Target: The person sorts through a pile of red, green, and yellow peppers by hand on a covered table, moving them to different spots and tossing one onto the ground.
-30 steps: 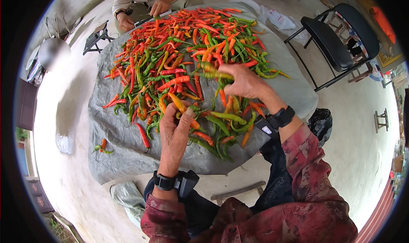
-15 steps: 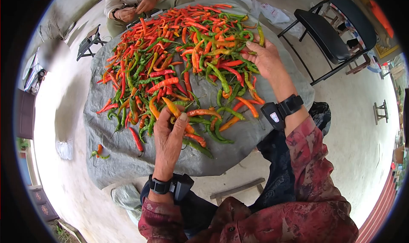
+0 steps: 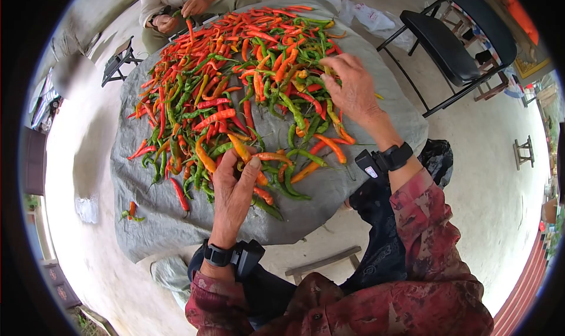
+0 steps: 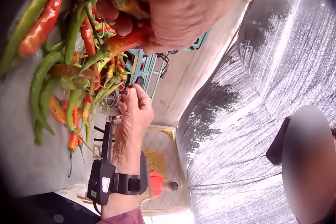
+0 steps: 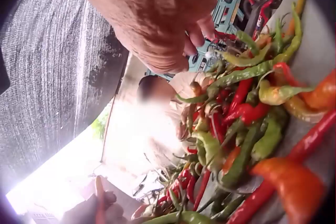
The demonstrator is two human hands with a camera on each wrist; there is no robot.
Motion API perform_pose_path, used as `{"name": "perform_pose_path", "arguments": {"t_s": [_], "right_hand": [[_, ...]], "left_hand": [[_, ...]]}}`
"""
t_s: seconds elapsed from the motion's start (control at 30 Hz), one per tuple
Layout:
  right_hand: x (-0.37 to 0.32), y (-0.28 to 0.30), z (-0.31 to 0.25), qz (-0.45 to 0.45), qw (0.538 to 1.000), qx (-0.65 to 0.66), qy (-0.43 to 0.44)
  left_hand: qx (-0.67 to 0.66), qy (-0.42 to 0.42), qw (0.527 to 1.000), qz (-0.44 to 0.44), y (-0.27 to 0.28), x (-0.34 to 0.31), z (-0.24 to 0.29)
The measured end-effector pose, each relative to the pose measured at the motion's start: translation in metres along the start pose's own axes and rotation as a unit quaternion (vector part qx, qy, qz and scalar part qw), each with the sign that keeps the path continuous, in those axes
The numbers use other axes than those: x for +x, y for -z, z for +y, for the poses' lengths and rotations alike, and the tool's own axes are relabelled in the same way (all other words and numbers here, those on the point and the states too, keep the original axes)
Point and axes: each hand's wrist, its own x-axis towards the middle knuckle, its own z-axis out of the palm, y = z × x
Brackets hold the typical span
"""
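A pile of red, orange and green chili peppers covers much of the grey sheet. Near its front edge, my left hand pinches orange chili peppers between thumb and fingers; one points up beyond the knuckles. The left wrist view has a red-orange chili pepper with a green stem end under that hand. Over the right side of the pile is my right hand, fingers loosely bent, with no pepper seen in its grasp. Green chili peppers lie below it in the right wrist view.
Across the table another person's hands are at the pile's far edge. A black folding chair stands to the right, a small folding stool to the left. A few loose chili peppers lie apart on the grey sheet.
My right hand swept green peppers from mid-pile to the far right edge, then came back slightly without them. My left hand keeps its hold on the orange peppers. The head view shifted slightly.
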Motion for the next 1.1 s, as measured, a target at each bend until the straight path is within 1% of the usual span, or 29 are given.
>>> {"name": "perform_pose_path", "arguments": {"t_s": [0.03, 0.07, 0.1, 0.13, 0.2, 0.23, 0.27, 0.3, 0.33, 0.37, 0.43, 0.47, 0.5, 0.57, 0.6, 0.63, 0.73, 0.77, 0.83, 0.87, 0.9, 0.97, 1.0, 1.03, 1.1], "right_hand": [[0.002, 0.002, -0.013, 0.000, 1.000, 0.003, 0.002], [0.003, 0.002, -0.024, -0.128, 0.978, 0.157, -0.055], [0.004, 0.000, -0.032, -0.251, 0.912, 0.304, -0.110], [0.001, -0.007, -0.038, -0.250, 0.911, 0.308, -0.109], [-0.004, -0.025, -0.045, -0.345, 0.886, 0.306, -0.046], [-0.004, -0.032, -0.046, -0.345, 0.886, 0.308, -0.045], [-0.004, -0.039, -0.047, -0.256, 0.931, 0.258, -0.037], [-0.002, -0.042, -0.050, -0.165, 0.964, 0.205, -0.027], [-0.001, -0.043, -0.053, -0.107, 0.978, 0.178, 0.018], [0.001, -0.047, -0.056, -0.107, 0.978, 0.179, 0.022], [0.007, -0.056, -0.067, -0.171, 0.963, 0.197, 0.070], [0.009, -0.062, -0.074, -0.233, 0.952, 0.186, 0.074], [0.010, -0.069, -0.081, -0.232, 0.951, 0.188, 0.077], [0.008, -0.083, -0.095, -0.268, 0.950, 0.144, 0.068], [0.008, -0.086, -0.097, -0.263, 0.954, 0.116, 0.082], [0.010, -0.090, -0.099, -0.263, 0.954, 0.116, 0.087], [0.013, -0.100, -0.105, -0.313, 0.946, 0.022, 0.077], [0.013, -0.102, -0.105, -0.312, 0.947, 0.021, 0.080], [0.017, -0.097, -0.110, -0.340, 0.938, 0.010, 0.067], [0.013, -0.107, -0.106, -0.306, 0.948, 0.001, 0.085], [0.015, -0.105, -0.108, -0.306, 0.948, 0.000, 0.089], [0.018, -0.103, -0.111, -0.360, 0.928, -0.055, 0.077], [0.017, -0.104, -0.112, -0.337, 0.935, -0.066, 0.086], [0.017, -0.105, -0.111, -0.337, 0.935, -0.065, 0.088], [0.015, -0.103, -0.108, -0.309, 0.944, -0.086, 0.077]], "left_hand": [[-0.006, -0.003, 1.000, -0.002, 0.000, 0.000, 0.000], [-0.011, -0.006, 1.000, -0.004, -0.001, 0.000, 0.001], [-0.008, -0.006, 1.000, -0.001, -0.001, 0.000, 0.002], [-0.010, 0.000, 1.000, -0.003, -0.001, 0.000, 0.003], [-0.010, 0.004, 1.000, -0.007, 0.001, 0.000, -0.001], [-0.009, 0.003, 1.000, -0.005, 0.002, 0.000, -0.002], [-0.004, 0.000, 1.000, 0.002, 0.003, 0.000, -0.002], [-0.001, -0.004, 1.000, 0.011, 0.004, 0.000, -0.003], [-0.003, -0.022, 1.000, 0.015, 0.006, 0.001, -0.003], [-0.004, -0.023, 1.000, 0.019, 0.009, -0.001, -0.003], [-0.038, -0.022, 0.999, 0.018, 0.013, -0.004, -0.002], [-0.044, -0.030, 0.998, 0.022, 0.014, -0.004, -0.005], [-0.042, -0.031, 0.998, 0.024, 0.016, -0.005, -0.004], [-0.046, -0.025, 0.998, 0.027, 0.021, -0.006, -0.003], [-0.049, -0.019, 0.998, 0.025, 0.024, -0.006, -0.001], [-0.049, -0.021, 0.998, 0.029, 0.026, -0.007, -0.002], [-0.084, -0.029, 0.995, 0.049, 0.029, -0.007, -0.005], [-0.085, -0.032, 0.995, 0.051, 0.031, -0.008, -0.003], [-0.082, -0.023, 0.995, 0.044, 0.035, -0.011, 0.003], [-0.075, -0.042, 0.995, 0.040, 0.037, -0.011, 0.000], [-0.077, -0.043, 0.995, 0.044, 0.039, -0.010, -0.001], [-0.071, -0.058, 0.995, 0.045, 0.041, -0.012, -0.002], [-0.066, -0.045, 0.996, 0.042, 0.043, -0.014, 0.002], [-0.065, -0.045, 0.996, 0.045, 0.044, -0.014, 0.002], [-0.079, -0.038, 0.995, 0.044, 0.043, -0.015, 0.002]]}}
